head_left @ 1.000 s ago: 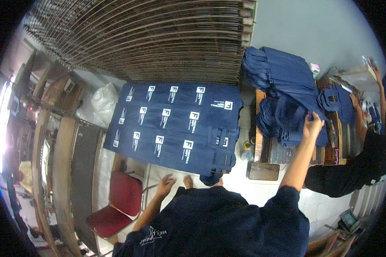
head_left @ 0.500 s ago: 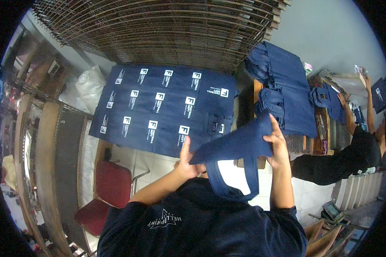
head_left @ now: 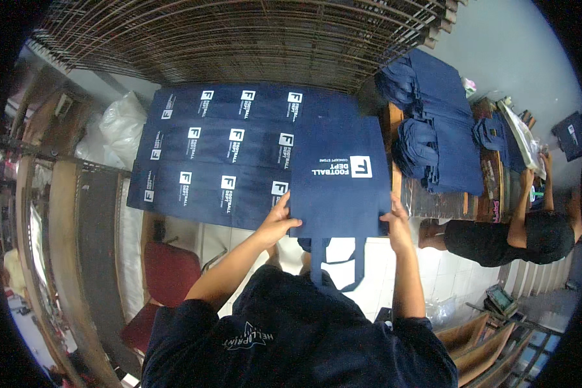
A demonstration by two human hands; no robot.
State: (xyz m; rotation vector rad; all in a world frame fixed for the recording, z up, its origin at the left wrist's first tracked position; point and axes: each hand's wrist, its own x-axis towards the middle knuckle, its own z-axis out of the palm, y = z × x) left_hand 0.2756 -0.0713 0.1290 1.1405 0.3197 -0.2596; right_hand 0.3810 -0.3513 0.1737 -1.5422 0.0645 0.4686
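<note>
Spanning left grip [head_left: 277, 226] to right grip [head_left: 398, 227], navy bag [head_left: 337, 200], flat

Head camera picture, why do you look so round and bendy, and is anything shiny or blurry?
In the head view, the wide fisheye lens leaves black corners and bows the rack; in the head view, the plastic bags look shiny and the floor bright; in the head view, the navy tote bag looks fairly clear, while the far-left rim looks smeary.
</note>
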